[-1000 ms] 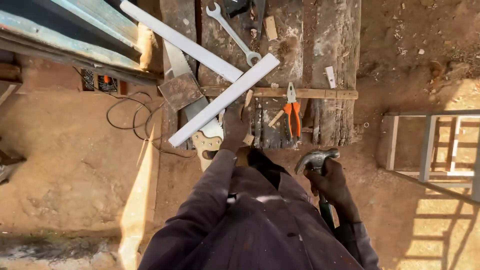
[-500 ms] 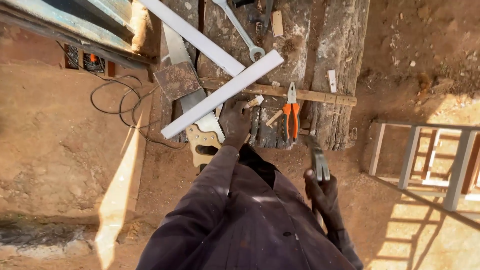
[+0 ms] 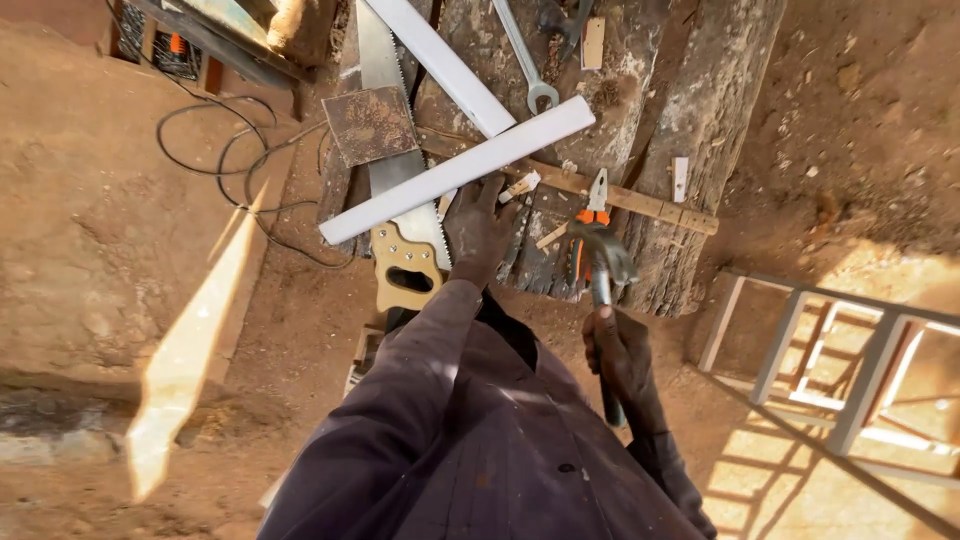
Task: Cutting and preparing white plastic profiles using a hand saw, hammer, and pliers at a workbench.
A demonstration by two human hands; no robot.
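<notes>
**Presently: hammer raised, strip steadied on the log bench**

Left hand (image 3: pixel 478 225), centre of frame, fingers spread flat, pressing on the near edge of the white strip (image 3: pixel 460 168). Nothing is gripped; the palm is open and bearing down.

Right hand (image 3: pixel 618 355), lower right of centre, closed around the handle of the claw hammer (image 3: pixel 600 262). Hammer head sits above the hand, over the orange-handled pliers (image 3: pixel 590 225), not touching the strip.

Strip: long axis diagonal, low end at centre left, high end toward upper centre right. It lies across the handsaw (image 3: pixel 400 200) and the rough logs (image 3: pixel 700 120). A second white strip (image 3: pixel 440 65) crosses above it toward the upper left.

Judgement: the step in hand looks like bracing the strip for a hammer blow. A blow would call for the left fingers kept off the strike point and the strip held from sliding.

Also noted: spanner (image 3: pixel 525 60) at top centre, ladder (image 3: pixel 830 370) at right.
</notes>
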